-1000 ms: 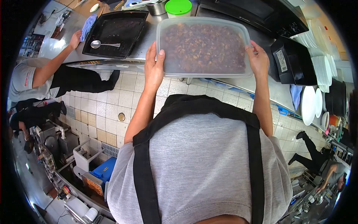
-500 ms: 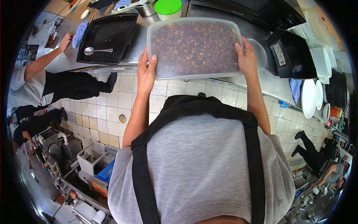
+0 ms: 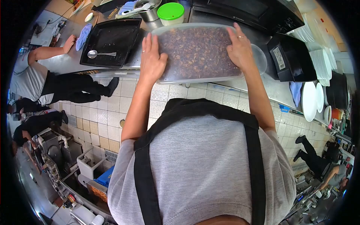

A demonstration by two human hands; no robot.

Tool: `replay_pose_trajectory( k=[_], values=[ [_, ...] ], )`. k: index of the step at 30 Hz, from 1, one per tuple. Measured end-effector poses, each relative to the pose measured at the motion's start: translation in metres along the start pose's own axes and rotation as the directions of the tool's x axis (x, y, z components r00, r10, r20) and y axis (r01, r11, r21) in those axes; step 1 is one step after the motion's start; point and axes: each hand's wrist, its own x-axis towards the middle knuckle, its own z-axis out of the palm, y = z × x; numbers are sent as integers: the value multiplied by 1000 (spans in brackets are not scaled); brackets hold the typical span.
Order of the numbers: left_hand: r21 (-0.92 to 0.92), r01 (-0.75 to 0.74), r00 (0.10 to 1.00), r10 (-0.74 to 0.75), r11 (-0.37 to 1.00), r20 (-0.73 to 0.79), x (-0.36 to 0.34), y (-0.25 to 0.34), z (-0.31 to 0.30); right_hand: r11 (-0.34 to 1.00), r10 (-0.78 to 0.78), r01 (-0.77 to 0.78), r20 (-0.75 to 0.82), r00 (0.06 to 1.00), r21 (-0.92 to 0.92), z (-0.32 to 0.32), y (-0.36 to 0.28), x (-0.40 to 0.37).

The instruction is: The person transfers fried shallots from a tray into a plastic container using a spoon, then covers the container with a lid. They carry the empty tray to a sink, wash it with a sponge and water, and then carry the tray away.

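Note:
A large clear plastic container full of brown and purplish pieces sits at the front edge of the metal counter, its translucent lid on top. My left hand lies over its left edge, fingers apart. Across from it, my right hand rests on the right edge with spread fingers and a ring on one of them. To the left is a black tray with a metal spoon on it. A tub with a green lid stands just behind the container.
A black microwave is behind on the right, with a black bin and stacked white plates beside it. A round clear lid lies near my right hand. One co-worker's hand touches the counter by a blue cloth.
Both hands have moved from gripping the container's sides to lying on its edges with fingers spread. The co-worker's hand at the left has shifted slightly.

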Motion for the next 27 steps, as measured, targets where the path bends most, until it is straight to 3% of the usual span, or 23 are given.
replay_pose_trajectory(
  k=[2,10,13,16,19,22,24,27],
  values=[
    [130,10,1000,-12,991,12,10,2,7,990,-132,133,26,991,-50,5,-2,11],
    [173,50,997,-60,984,55,17,6,10,998,6,1,123,992,-59,12,-14,20],
    [115,32,999,-35,993,25,16,1,13,999,19,-16,93,995,-37,12,-13,19],
    [-207,53,997,-65,977,-51,14,-10,13,1000,3,-2,33,999,-12,10,-14,17],
    [-303,185,943,-255,935,-212,-4,-20,14,997,8,-5,-33,999,72,5,-11,19],
    [-456,273,916,-373,847,-146,-40,-11,12,975,120,-103,-78,990,196,-4,-7,5],
    [-458,343,897,-430,820,-100,-71,1,11,966,169,-175,48,984,191,-11,-8,-16],
    [-470,408,875,-482,783,-43,-88,21,7,985,110,-117,60,992,125,-3,-10,-31]
  ],
)
